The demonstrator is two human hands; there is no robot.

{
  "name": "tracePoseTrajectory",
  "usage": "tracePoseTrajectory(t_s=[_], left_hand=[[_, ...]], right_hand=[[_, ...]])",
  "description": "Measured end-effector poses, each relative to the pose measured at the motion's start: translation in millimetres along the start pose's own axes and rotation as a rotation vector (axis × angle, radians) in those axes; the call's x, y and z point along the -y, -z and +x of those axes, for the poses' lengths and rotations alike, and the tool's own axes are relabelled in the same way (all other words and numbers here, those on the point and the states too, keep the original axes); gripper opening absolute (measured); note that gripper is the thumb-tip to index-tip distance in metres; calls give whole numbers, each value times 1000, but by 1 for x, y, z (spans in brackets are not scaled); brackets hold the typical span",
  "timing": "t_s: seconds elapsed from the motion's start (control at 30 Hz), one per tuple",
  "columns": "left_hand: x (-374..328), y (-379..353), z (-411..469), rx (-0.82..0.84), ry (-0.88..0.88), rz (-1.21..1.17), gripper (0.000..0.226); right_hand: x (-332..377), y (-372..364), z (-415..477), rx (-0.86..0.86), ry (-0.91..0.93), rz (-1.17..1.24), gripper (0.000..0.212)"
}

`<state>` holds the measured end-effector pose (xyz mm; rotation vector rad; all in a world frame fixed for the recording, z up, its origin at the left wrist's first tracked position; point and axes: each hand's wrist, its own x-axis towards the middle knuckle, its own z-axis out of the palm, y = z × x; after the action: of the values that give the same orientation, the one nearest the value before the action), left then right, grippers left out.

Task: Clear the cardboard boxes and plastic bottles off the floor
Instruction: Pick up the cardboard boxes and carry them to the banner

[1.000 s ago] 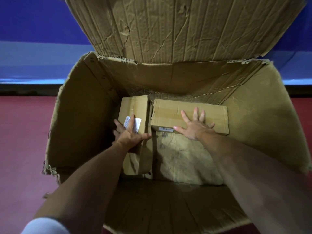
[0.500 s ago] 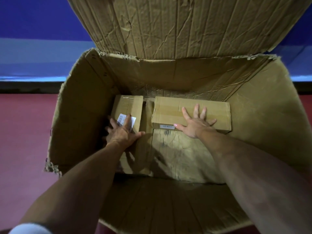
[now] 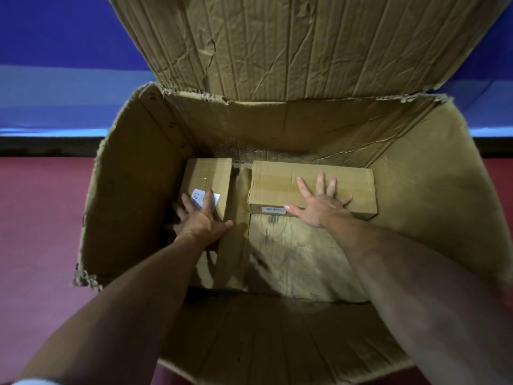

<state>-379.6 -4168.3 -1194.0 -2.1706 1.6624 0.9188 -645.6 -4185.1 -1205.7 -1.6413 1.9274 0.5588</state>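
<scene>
**Both hands flat on two small boxes inside the big carton**

Head view: A large, worn cardboard carton [image 3: 133, 207] stood open on the red floor [image 3: 41, 218], its far flap [image 3: 291, 48] raised upright and creased, its top edges torn and frayed. Behind it ran a blue wall [image 3: 55, 37] with a paler band near the bottom and a dark strip where it met the floor.

Two small cardboard boxes lay on the bottom of the carton, against its far wall. The narrow box [image 3: 211, 176] lay on the left, close to the carton's left wall, with a white label [image 3: 198, 196] on its top. The wider box [image 3: 311, 182] lay to its right with a gap between the two; it bore a small white sticker [image 3: 273, 209] on its near edge.

The left hand [image 3: 201, 222] rested on the near part of the narrow box, fingers [image 3: 208, 200] spread and released, one of them lying across the label. The right hand [image 3: 319, 205] lay palm down on the wider box, its fingers [image 3: 320, 182] splayed open and flat on the top, thumb at the near edge beside the sticker. Neither hand was closed around anything. Both bare forearms reached in over the carton's near flap [image 3: 263, 343], which lay folded outward toward the person. A scrap of white sleeve [image 3: 33, 381] showed at the lower left corner.
</scene>
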Motion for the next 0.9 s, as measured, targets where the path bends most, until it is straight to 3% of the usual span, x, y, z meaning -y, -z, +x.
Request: tracePoseTrajectory(t_s=[0.13, 0.33, 0.7, 0.9], left_hand=[[-1, 10, -11, -49, -45, 126, 95], [-22, 71, -97, -74, -103, 189, 80], [-97, 316, -338, -131, -361, 179, 71], [-131, 430, -450, -139, -594, 280, 75]], right_hand=[[7, 20, -23, -69, -19, -49, 92], [17, 88, -120, -82, 13, -89, 74], [22, 322, -387, -176, 8, 24, 64], [17, 415, -535, -328, -142, 103, 63]])
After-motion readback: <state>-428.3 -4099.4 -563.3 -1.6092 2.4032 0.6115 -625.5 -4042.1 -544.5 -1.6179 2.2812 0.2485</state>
